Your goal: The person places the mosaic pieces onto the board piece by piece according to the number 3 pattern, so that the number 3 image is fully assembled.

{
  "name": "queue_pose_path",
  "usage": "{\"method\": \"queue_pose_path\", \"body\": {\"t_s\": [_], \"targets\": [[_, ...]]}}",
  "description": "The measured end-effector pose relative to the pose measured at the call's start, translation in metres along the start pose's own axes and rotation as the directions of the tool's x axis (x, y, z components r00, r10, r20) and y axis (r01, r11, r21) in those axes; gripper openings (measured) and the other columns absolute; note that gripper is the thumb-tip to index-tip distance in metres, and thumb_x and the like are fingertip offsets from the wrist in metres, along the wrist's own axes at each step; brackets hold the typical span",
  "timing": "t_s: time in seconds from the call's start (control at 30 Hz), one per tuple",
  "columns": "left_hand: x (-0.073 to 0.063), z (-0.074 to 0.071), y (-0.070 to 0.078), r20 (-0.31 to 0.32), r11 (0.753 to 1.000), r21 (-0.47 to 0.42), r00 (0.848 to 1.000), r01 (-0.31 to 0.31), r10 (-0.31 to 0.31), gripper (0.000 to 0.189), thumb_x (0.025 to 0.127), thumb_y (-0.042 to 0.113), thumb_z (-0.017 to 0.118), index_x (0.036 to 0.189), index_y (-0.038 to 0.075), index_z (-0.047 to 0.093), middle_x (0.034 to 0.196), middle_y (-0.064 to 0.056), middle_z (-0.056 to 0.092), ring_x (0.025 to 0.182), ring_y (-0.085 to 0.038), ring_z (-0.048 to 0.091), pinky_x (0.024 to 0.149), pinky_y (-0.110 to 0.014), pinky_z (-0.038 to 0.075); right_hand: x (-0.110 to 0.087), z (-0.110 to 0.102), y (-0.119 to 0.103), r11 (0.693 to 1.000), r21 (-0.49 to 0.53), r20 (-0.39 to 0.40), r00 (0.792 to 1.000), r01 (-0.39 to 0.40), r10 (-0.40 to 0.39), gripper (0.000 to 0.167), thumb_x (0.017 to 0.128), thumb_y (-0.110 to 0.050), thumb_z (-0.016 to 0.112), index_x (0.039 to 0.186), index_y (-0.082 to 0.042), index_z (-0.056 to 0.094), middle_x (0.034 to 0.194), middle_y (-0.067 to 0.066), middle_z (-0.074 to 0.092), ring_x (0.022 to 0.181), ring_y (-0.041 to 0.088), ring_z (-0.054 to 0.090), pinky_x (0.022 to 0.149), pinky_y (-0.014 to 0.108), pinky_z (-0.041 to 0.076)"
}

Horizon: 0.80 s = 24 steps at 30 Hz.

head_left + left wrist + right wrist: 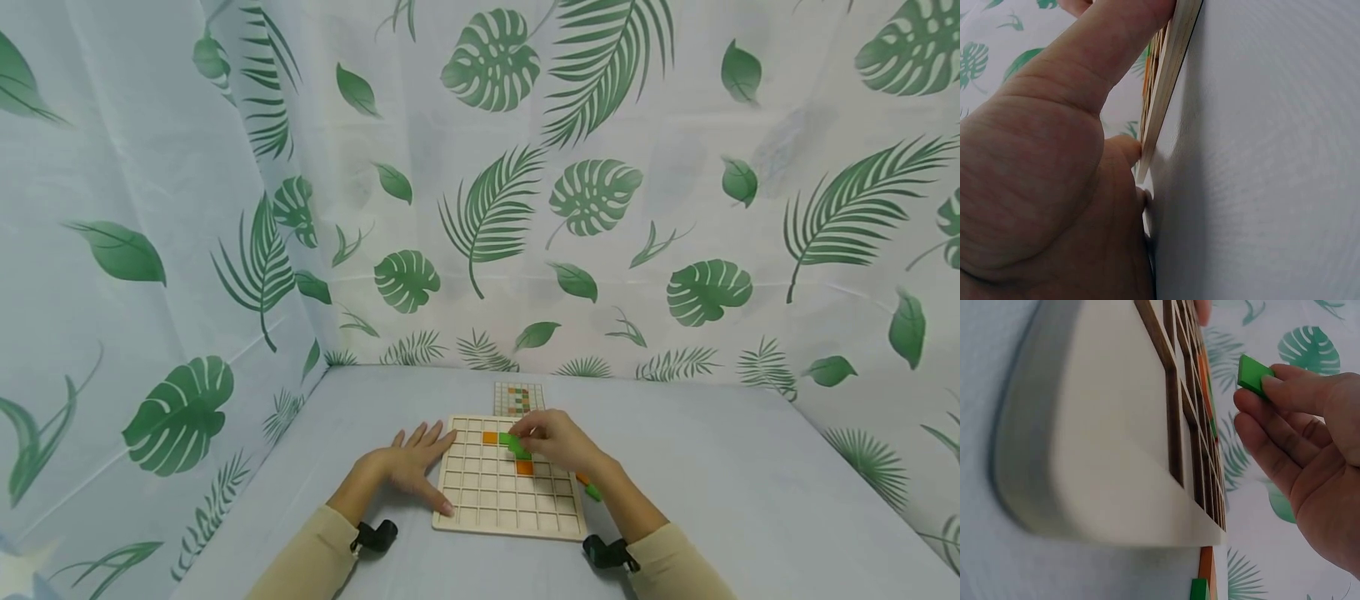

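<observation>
My right hand (558, 442) pinches a small green square tile (1252, 375) between thumb and fingers, held up over the wooden grid board (480, 504). In the right wrist view the tile is tilted and apart from the board. Orange tiles sit in the grid, one in the upper row (490, 437) and another (525, 467) lower to the right, with green beside and between them, partly hidden by the right hand. My left hand (408, 467) lies spread at the board's left side. Its thumb (1122, 37) rests on the board's edge, and its fingertips reach the upper left edge.
Behind the board lies a small card (517, 398) with a printed grid of coloured squares. Loose tiles lie to the right of the board, partly under the right forearm, among them a green tile (593, 492) and an orange tile (1205, 569). A leaf-patterned curtain (480, 208) stands around the table.
</observation>
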<state>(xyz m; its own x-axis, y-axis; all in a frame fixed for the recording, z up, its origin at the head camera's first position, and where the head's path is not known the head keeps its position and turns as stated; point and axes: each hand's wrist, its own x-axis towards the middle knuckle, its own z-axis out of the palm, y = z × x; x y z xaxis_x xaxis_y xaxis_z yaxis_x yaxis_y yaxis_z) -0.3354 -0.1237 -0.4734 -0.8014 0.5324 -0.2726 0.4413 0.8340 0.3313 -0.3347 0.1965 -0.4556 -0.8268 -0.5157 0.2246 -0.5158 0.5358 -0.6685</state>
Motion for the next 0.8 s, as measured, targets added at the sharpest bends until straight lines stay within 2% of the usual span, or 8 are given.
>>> {"method": "queue_pose_path", "body": {"t_s": [0.17,0.4,0.8], "targets": [[0.001,0.0,0.0,0.0,1.0,0.001,1.0,-0.004,0.004,0.135,0.068,0.081,0.079,0.169,0.025,0.011,0.177,-0.009,-0.001,0.163,-0.036,-0.005,0.126,-0.069,0.0,0.001,0.004,-0.002,0.999,-0.036,0.021,1.0,0.006,-0.005,0.021,0.097,-0.005,0.071,0.117,-0.007,0.078,0.101,0.0,0.073,0.075,0.01,0.062,0.067,0.024,0.055],[0.0,0.0,0.0,0.004,1.0,0.003,1.0,-0.003,0.003,0.134,0.068,0.08,0.079,0.169,0.025,0.01,0.177,-0.01,-0.001,0.163,-0.036,-0.004,0.126,-0.068,0.0,0.002,0.009,-0.007,0.999,-0.027,0.048,0.998,-0.027,0.028,0.019,0.095,-0.003,0.073,0.113,-0.007,0.079,0.101,0.0,0.074,0.078,0.01,0.059,0.068,0.022,0.054],[0.0,0.0,0.0,0.0,1.0,-0.001,1.0,-0.008,0.008,0.135,0.068,0.08,0.08,0.169,0.024,0.01,0.177,-0.01,-0.001,0.163,-0.037,-0.004,0.126,-0.069,0.0,0.003,0.014,-0.011,0.997,-0.073,0.085,0.996,0.023,-0.017,0.017,0.095,-0.001,0.072,0.108,-0.009,0.081,0.107,0.0,0.077,0.084,0.008,0.062,0.074,0.022,0.055]]}}
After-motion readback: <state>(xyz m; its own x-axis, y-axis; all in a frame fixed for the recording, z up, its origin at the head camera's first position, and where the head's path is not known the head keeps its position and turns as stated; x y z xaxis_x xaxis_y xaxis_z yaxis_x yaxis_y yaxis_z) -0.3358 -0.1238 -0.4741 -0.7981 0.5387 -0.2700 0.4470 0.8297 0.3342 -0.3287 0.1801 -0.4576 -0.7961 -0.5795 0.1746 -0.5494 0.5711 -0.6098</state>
